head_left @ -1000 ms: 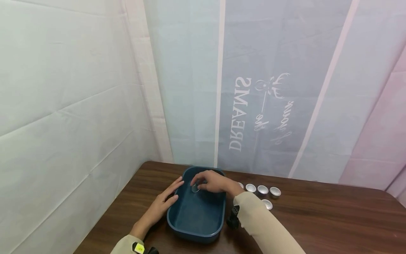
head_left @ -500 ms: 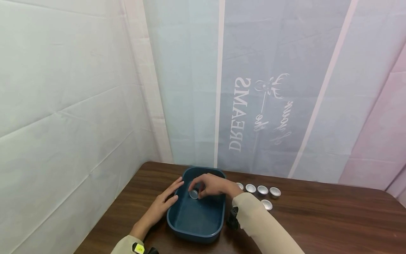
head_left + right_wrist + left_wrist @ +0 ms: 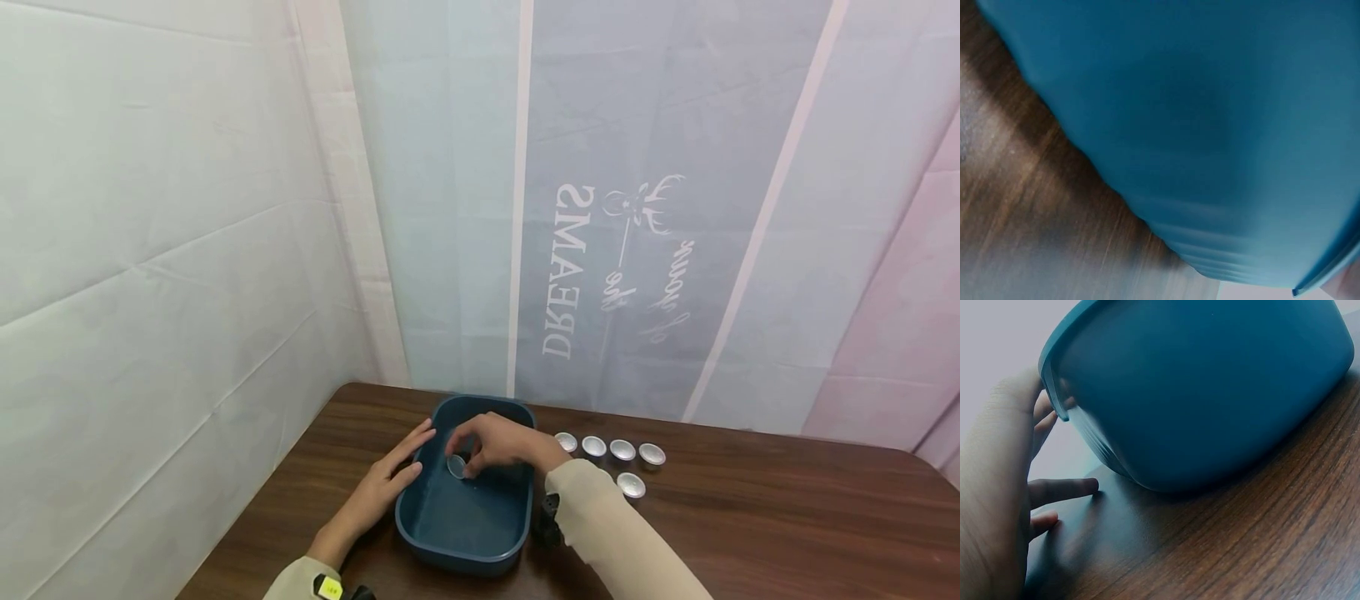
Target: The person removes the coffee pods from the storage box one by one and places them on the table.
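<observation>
A deep blue rectangular bin (image 3: 463, 557) with rounded corners stands on the table. Inside it, toward the back left, my right hand (image 3: 498, 440) pinches a small round silver cup (image 3: 457, 467) between thumb and fingers; the cup is tilted. My left hand (image 3: 378, 487) rests against the bin's left side with fingers extended, some at the rim. In the left wrist view, fingers of the left hand (image 3: 1004, 469) reach past the bin's corner, two of them low near the tabletop. The bin's outer wall (image 3: 1210, 125) fills most of the right wrist view and hides nearly all of that hand.
Several like silver cups (image 3: 622, 451) sit right of the bin on the brown wooden table (image 3: 787, 517). One more silver cup (image 3: 631, 485) stands nearer, and another is partly hidden by the right sleeve (image 3: 622, 533). A printed curtain (image 3: 600, 250) hangs behind the table.
My right hand has come slightly nearer inside the bin, and the pinched silver cup has shifted toward me with it. The left hand and the bin have stayed put.
</observation>
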Tool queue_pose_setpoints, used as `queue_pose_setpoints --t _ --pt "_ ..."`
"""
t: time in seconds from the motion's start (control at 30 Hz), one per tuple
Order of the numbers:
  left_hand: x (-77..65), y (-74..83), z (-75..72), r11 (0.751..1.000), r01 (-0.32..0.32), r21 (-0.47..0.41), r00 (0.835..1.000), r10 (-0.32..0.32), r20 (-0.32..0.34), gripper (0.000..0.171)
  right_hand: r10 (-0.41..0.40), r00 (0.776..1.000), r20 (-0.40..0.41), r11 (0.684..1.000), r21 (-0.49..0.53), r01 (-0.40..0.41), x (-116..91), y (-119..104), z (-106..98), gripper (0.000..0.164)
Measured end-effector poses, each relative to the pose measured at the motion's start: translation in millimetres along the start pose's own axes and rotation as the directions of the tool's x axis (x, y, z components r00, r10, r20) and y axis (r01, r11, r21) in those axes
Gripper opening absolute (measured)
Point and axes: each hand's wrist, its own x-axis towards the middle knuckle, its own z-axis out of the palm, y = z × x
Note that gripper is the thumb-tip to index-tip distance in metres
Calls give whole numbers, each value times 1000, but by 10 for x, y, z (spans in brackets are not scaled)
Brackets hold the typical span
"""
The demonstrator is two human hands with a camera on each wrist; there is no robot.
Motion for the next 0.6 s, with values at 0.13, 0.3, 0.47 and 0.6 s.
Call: queue_pose_setpoints --t 0.13,0.3,0.47,0.6 --pt "-3 13 -1 1000 4 -10 1000 -4 -7 48 14 1000 12 1000 6 -14 4 -8 4 33" --pt "-6 -63 -3 1000 -7 19 1000 7 -11 48 12 1000 19 1000 -5 -12 17 -3 17 34" --pt "-3 -108 -6 1000 -7 6 1000 7 -7 48 -9 1000 13 998 -62 10 23 6 25 32" --pt "1 -108 -9 1000 -16 22 1000 16 -4 48 -25 1000 11 997 -79 26 16 -1 18 32"
